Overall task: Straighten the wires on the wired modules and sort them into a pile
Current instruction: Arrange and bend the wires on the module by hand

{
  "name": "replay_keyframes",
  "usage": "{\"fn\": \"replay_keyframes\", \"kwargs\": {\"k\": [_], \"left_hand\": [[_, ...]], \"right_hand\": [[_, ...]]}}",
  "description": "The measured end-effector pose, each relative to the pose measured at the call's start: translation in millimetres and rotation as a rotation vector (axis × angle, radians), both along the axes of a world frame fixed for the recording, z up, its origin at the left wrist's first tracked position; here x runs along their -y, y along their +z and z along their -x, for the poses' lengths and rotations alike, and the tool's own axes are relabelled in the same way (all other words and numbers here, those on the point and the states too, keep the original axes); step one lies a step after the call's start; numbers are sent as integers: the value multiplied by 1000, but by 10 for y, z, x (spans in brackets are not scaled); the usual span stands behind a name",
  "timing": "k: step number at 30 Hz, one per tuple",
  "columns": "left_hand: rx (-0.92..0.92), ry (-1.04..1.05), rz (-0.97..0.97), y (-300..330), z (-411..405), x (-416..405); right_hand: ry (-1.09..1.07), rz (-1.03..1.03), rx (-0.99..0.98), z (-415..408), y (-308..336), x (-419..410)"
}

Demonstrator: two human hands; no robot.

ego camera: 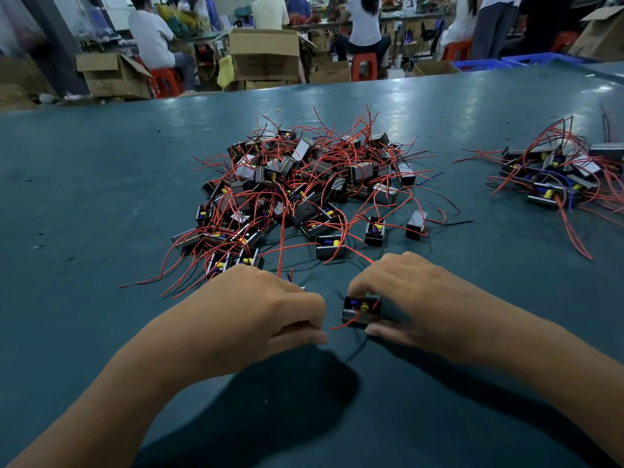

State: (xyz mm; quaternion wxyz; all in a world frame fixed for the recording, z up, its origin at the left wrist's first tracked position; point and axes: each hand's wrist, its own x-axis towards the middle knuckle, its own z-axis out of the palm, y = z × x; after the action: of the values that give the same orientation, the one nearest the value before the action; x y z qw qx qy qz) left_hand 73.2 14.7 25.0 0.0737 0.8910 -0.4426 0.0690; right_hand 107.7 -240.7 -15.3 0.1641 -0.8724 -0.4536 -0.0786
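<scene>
Dark teal matting covers the workbench (101, 184), and beyond its far edge people sit with their backs turned on red stools (364, 65) among open cardboard boxes (265, 54). Nearest the left edge of the bench, a forearm reaches in from the bottom corner to the left hand (270, 305), whose fingers are curled and whose thumb and forefinger pinch the end of a red wire (339, 326); whether anything else sits under the palm cannot be made out. Just behind that hand begins the big loose heap of wired modules (297, 184), small black boxes with yellow and blue parts showing in their open tops, their red and black leads tangled and splaying out over the mat in all directions. A few modules lie on their own at the near right edge of the heap, apart from the rest. The pinched red wire runs rightward to the module in hand (362, 310), which rests low over the mat with its open face toward the camera. The right hand (405, 295) grips this module, fingers curled over its top and thumb pressed along its near lower edge. Farther right and well apart from the heap, a smaller pile of modules (553, 173) lies with its red leads trailing mostly toward the near side, a blue lead among them. Blue plastic crates (526, 60) sit past the bench's far right corner.
</scene>
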Motion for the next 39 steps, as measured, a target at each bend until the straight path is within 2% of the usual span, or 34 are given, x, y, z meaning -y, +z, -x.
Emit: {"fn": "replay_keyframes", "kwargs": {"k": [9, 12, 17, 24, 31, 36, 39], "left_hand": [[-191, 198, -39, 21, -77, -199], [-274, 203, -68, -3, -92, -192], [-398, 165, -10, -1, -78, -199], [-429, 198, -28, 10, -86, -198], [-398, 261, -48, 49, -84, -244], [-535, 271, 97, 124, -120, -353], [-459, 381, 259, 72, -213, -378]], "right_hand": [[-30, 31, -85, -12, -11, 34], [-23, 59, -65, -19, -10, 40], [-20, 94, -22, -15, 13, 57], [-46, 39, 29, -3, -18, -19], [-64, 28, -29, -9, -2, -13], [-84, 40, -36, -8, -2, -8], [-84, 38, -48, -10, -7, -6]]}}
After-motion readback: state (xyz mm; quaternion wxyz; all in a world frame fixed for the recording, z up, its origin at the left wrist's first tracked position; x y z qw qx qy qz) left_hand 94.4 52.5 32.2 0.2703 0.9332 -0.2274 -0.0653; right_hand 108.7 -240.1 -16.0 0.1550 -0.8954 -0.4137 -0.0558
